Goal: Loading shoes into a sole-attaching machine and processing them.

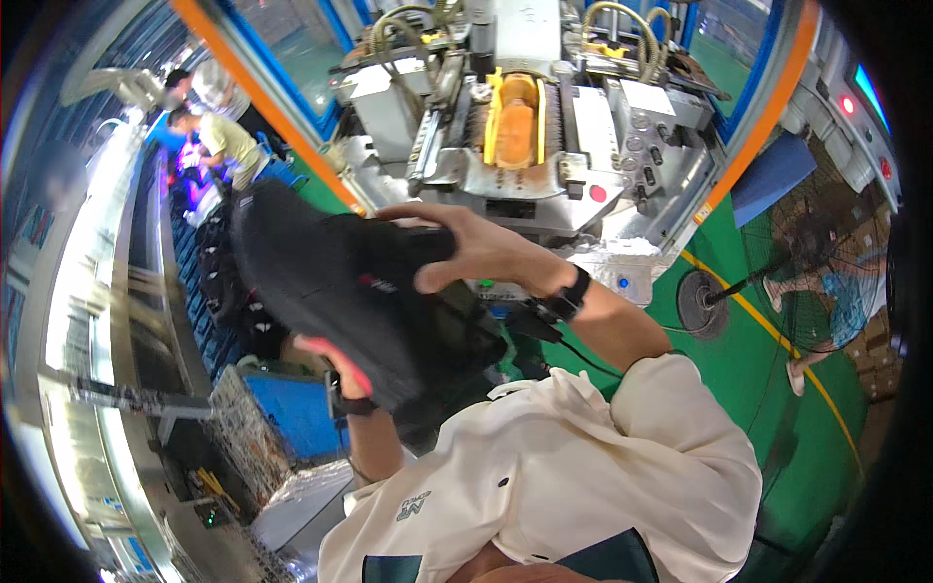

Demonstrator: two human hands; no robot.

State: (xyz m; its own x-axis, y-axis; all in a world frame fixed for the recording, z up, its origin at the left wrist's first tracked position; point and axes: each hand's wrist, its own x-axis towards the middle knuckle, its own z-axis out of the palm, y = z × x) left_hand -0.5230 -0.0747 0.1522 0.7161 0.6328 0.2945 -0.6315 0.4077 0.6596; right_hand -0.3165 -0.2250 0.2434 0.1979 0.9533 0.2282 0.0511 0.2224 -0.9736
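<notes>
A black shoe upper [326, 277] is held up in front of my chest, tilted, with its rounded toe toward the upper left. My right hand [476, 248] is closed around its upper right part, thumb on the near side and fingers over the top. Below, my left hand [342, 374] supports its lower left edge, mostly hidden behind the shoe. A red strip [335, 358] shows beside that hand. Beyond my right hand stands a machine with an orange shoe-shaped form [517, 131] between yellow guides, apart from both hands.
An orange frame post [272, 112] rises left of the machine, another [758, 126] right. A conveyor [175, 262] carrying black items runs along the left, with people [219, 136] at its far end. A blue bin [292, 408] is near my left arm; a floor fan [807, 243] stands right.
</notes>
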